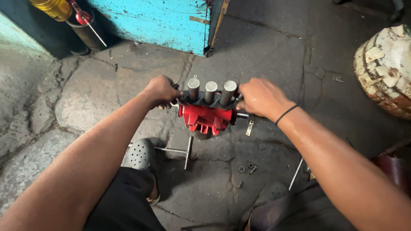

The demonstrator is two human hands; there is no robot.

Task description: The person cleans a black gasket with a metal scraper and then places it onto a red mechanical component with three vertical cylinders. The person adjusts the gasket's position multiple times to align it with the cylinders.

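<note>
Left hand (160,90) grips pump (207,112) at 9 o'clock end, right hand (260,97) at 3 o'clock end; T-wrench (182,150) on floor (257,51) at 6 o'clock.

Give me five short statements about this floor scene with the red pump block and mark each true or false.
1. Both hands hold the red pump block, the left hand on one end and the right hand on the other. True.
2. Five metal cylinders stand up from the block. False: three metal cylinders show.
3. A T-handle wrench lies on the concrete floor below the block. True.
4. The right wrist is bare. False: a black band circles it.
5. The wall behind the block is painted red. False: the turquoise wall is chipped.
</note>
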